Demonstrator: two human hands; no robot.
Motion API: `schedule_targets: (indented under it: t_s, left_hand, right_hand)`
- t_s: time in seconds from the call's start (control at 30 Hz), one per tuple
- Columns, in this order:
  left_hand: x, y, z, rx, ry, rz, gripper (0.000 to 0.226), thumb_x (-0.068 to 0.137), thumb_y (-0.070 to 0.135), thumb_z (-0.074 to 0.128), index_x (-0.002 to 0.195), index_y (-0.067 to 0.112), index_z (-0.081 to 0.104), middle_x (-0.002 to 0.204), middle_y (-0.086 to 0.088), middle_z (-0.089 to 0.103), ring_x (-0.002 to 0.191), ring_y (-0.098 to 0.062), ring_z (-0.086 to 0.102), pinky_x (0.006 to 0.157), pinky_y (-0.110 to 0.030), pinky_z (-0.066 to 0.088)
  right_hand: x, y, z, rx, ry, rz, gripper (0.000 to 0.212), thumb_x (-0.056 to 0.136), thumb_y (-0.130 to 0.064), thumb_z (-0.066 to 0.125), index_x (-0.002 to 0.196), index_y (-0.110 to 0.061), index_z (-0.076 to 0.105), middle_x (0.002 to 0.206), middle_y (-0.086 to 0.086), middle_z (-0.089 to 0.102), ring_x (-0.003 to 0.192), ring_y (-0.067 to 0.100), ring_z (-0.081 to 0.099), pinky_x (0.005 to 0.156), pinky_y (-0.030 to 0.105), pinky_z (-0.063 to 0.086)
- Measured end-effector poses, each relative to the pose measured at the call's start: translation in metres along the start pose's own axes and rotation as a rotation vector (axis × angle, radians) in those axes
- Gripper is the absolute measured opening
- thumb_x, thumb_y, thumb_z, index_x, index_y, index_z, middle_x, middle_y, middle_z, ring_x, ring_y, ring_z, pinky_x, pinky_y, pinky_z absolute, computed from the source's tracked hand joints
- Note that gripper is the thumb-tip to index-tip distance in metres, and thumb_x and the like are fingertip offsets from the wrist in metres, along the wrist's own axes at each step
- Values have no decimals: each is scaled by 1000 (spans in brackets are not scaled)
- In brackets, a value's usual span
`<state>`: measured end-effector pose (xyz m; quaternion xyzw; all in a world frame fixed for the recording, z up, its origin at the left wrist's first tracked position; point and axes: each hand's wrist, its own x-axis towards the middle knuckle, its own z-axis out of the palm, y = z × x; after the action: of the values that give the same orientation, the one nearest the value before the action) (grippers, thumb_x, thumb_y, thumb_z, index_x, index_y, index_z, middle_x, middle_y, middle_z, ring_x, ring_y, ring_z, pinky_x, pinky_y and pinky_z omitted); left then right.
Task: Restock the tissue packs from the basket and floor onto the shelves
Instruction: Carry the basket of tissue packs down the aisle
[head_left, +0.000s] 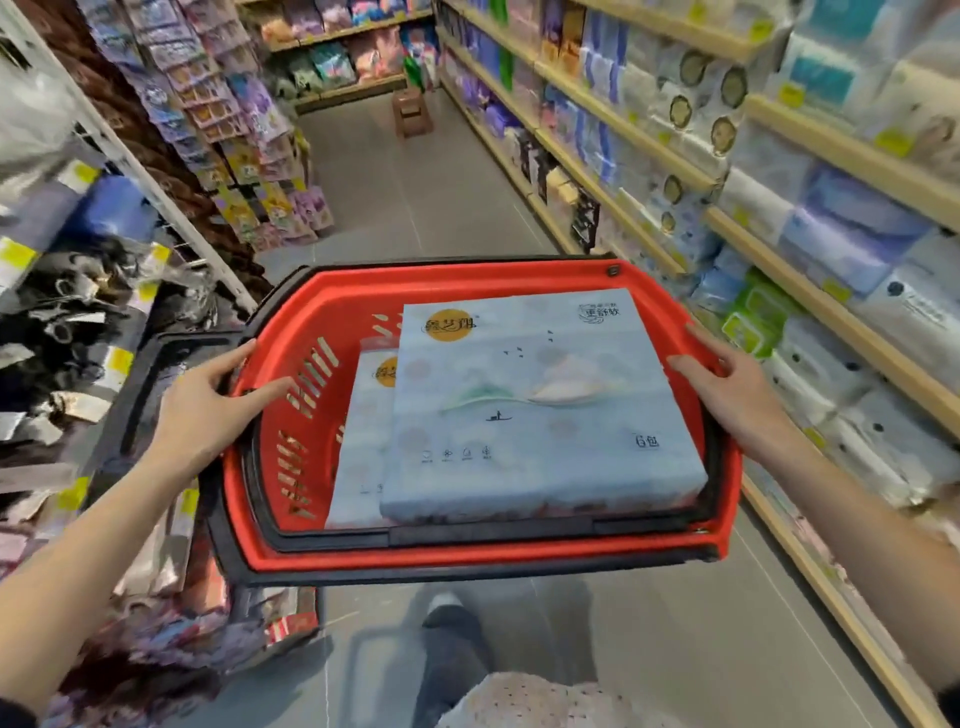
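A red shopping basket (467, 556) with black trim hangs in front of me, held off the floor. My left hand (208, 400) grips its left rim and my right hand (727, 384) grips its right rim. Inside, a large pale blue tissue pack (535, 405) with a mountain picture lies flat on top. A second tissue pack (363, 441) of the same brand sits under it, showing at its left. Shelves (810, 291) on the right carry rows of tissue and paper packs.
The grey aisle floor (415, 197) runs ahead, with a small brown stool (413, 111) at its far end. Hanging goods and racks (104, 291) crowd the left side. My shoe (447, 618) shows below the basket.
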<state>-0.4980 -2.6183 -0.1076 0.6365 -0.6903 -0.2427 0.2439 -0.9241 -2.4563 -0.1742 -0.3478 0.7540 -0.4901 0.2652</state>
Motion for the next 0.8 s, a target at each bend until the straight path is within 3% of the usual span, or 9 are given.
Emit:
schedule_targets:
  t_s: [0.1, 0.17, 0.23, 0.3, 0.4, 0.5, 0.67, 0.8]
  left_hand:
    - [74, 2, 15, 2, -74, 59, 69, 71, 39, 76, 134, 27, 49, 122, -6, 61, 96, -14, 57, 85, -30, 42]
    - [127, 4, 25, 34, -129, 122, 71, 70, 40, 76, 134, 28, 48, 120, -9, 62, 88, -15, 60, 81, -33, 44]
    - [180, 11, 34, 81, -182, 180, 73, 69, 44, 76, 134, 29, 47, 122, -10, 63, 98, -22, 62, 85, -37, 47]
    - [230, 22, 46, 87, -252, 237, 74, 66, 47, 76, 133, 31, 48, 114, -6, 67, 96, -21, 64, 88, -40, 50]
    - [294, 49, 70, 99, -334, 356, 72, 67, 44, 77, 132, 29, 50, 103, -2, 68, 89, -17, 63, 86, -36, 49]
    - [335, 83, 107, 117, -410, 503, 70, 68, 42, 78, 131, 28, 51, 95, -1, 66, 87, -17, 62, 82, -35, 46]
    - [370, 137, 189, 99, -567, 639, 69, 69, 38, 78, 132, 26, 51, 95, 0, 64, 85, -14, 60, 79, -32, 44]
    - [375, 172, 260, 80, -688, 697, 70, 70, 35, 77, 133, 25, 49, 89, -2, 64, 78, -16, 63, 70, -30, 47]
  right_hand:
    - [30, 2, 28, 18, 90, 23, 53, 81, -30, 64, 131, -25, 50, 130, -7, 53, 110, 3, 49, 96, 23, 37]
    - [47, 3, 46, 14, 165, 46, 49, 82, -26, 63, 130, -22, 52, 127, -9, 54, 103, 0, 49, 86, 10, 33]
    - [58, 2, 63, 18, 232, 75, 46, 83, -21, 62, 128, -20, 52, 116, -11, 53, 93, -2, 50, 68, -5, 31]
    - [67, 4, 79, 24, 313, 108, 47, 83, -18, 62, 129, -16, 51, 114, -10, 50, 99, 1, 47, 61, -10, 30]
    - [71, 9, 95, 78, 410, 200, 48, 84, -18, 62, 130, -16, 50, 118, -7, 53, 105, 5, 47, 74, -4, 33]
    - [66, 19, 100, 103, 530, 280, 56, 81, -19, 65, 134, -14, 46, 135, 1, 51, 121, 10, 46, 99, 20, 31]
    - [61, 41, 87, 97, 707, 448, 61, 77, -25, 69, 134, -23, 46, 123, -6, 56, 112, 6, 50, 95, 23, 35]
    - [61, 58, 69, 73, 830, 518, 61, 78, -21, 69, 135, -20, 46, 115, -11, 51, 110, 5, 48, 91, 20, 33]
